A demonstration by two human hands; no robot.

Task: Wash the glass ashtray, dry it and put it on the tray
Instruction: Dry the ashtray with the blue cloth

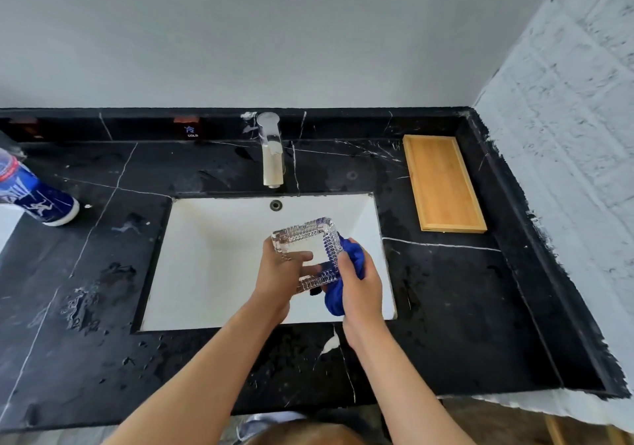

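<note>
Left hand clamped on glass ashtray, right hand pressing blue cloth: heavy, slick, breakable; best gripped by ribbed rim.

bare counter between sink and tray, faucet behind basin, bottle far left

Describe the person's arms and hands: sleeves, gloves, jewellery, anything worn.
Both forearms are bare from the bottom edge of the frame to the wrist, with no sleeve in view. The left hand and the right hand wear no gloves. No watch, bracelet or ring shows on either, though some fingers are hidden. No markings are visible on the arms.
</note>
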